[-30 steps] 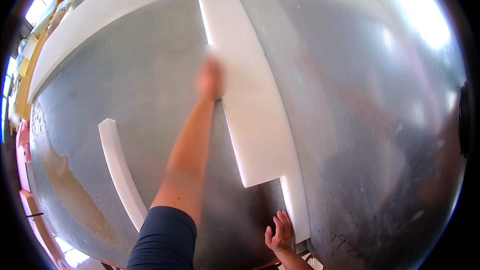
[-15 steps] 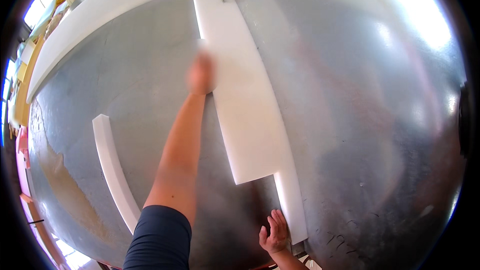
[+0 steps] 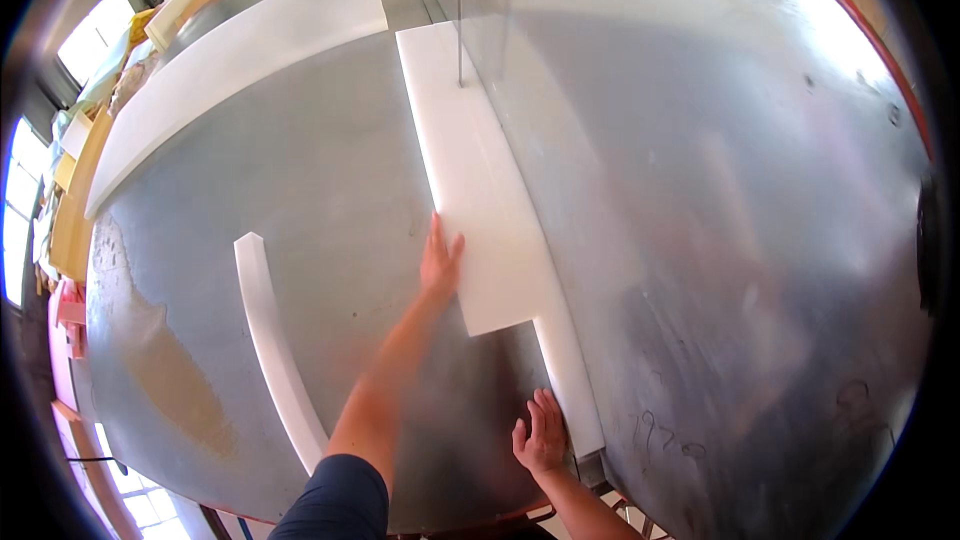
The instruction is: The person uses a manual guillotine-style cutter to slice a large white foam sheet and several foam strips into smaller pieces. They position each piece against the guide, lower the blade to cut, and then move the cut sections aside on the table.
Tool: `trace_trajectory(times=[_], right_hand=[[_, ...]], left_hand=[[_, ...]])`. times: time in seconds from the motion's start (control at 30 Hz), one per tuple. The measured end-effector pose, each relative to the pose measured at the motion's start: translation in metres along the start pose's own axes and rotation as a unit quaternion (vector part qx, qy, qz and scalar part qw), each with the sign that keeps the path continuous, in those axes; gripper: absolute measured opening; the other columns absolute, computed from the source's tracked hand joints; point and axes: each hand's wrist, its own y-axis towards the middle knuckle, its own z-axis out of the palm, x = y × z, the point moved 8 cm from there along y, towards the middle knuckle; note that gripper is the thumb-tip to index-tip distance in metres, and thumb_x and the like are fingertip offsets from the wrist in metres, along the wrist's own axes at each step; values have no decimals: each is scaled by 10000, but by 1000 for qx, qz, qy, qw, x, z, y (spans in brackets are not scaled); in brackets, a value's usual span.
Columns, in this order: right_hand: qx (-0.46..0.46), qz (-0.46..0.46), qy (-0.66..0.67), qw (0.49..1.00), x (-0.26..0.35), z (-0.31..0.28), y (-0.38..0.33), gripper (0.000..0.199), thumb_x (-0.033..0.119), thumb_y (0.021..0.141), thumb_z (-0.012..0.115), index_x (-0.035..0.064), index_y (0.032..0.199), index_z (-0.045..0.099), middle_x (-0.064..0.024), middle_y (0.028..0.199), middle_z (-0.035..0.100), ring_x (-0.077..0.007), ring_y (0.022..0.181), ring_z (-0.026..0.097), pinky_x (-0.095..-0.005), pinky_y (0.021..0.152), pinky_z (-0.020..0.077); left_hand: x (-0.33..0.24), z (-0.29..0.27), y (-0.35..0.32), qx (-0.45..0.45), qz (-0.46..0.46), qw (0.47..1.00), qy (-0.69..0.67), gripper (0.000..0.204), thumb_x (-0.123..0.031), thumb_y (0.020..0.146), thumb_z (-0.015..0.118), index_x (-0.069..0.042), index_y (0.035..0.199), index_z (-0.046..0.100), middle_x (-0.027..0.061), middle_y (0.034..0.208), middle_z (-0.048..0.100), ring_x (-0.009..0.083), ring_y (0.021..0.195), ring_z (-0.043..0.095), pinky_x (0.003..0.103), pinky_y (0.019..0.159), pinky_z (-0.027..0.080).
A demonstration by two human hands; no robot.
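Note:
A long white foam slab [image 3: 470, 160] lies lengthwise on the grey metal table, with a corner notched out of its near left, leaving a narrow strip. My left hand [image 3: 440, 260] rests against the slab's left side above the notch, fingers stretched out and grasping nothing. Lower down, my right hand [image 3: 541, 432] lies with its fingers extended along the left side of the narrow strip. A thin upright blade or wire [image 3: 460, 20] meets the slab near its far end; which of the two it is, I cannot tell.
A slim white foam strip [image 3: 268, 330] lies left of my left forearm. Farther off, a broad white foam sheet [image 3: 240, 50] curves across the table's far left. The grey metal tabletop [image 3: 720, 240] stretches to the right. Yellowish foam pieces [image 3: 80, 205] stand beyond the left edge.
My left hand has come back toward me along the slab's left side. The upright blade or wire now stands farther in from the slab's far end. The view has tilted up.

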Motion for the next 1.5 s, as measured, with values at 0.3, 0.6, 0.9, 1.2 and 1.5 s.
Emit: trace_trajectory(times=[0.3,0.6,0.9,1.2,1.5], right_hand=[[-5,-11,9,1000,7,0,-2,374,135,914,593,-71,1223,546,-271,1347,555,-459,1306,507,-515,1113,434],[-1,7,-11,1000,-1,4,-10,381,126,906,599,-59,1235,549,-237,1382,552,-417,1318,512,-483,1126,430],[-14,5,-7,1000,0,3,-15,430,128,916,593,-50,1300,518,-234,1401,538,-418,1323,510,-475,1126,434],[-33,0,-10,999,5,3,-10,513,109,890,619,-33,1361,471,-233,1414,529,-420,1324,510,-479,1132,423],[-19,-8,-42,999,5,9,-13,536,135,903,614,-39,1381,444,-255,1423,504,-431,1323,501,-479,1126,431]], left_hand=[[-15,-13,-81,18,2,998,64,717,-413,1025,504,-141,1618,206,128,1618,355,406,1496,287,469,1217,261],[-25,-11,-78,-5,38,996,75,711,-401,1022,502,-90,1602,234,151,1574,415,383,1456,363,450,1221,268],[-23,-12,-79,-8,34,996,85,701,-412,1019,492,-56,1581,273,155,1555,439,369,1428,401,441,1223,275],[-31,-17,-76,-41,83,991,91,689,-376,1009,525,-22,1559,307,165,1532,466,318,1398,453,430,1220,286],[-37,-20,-81,-47,73,992,91,684,-365,1010,521,-8,1553,310,160,1548,447,295,1412,441,419,1221,286]])
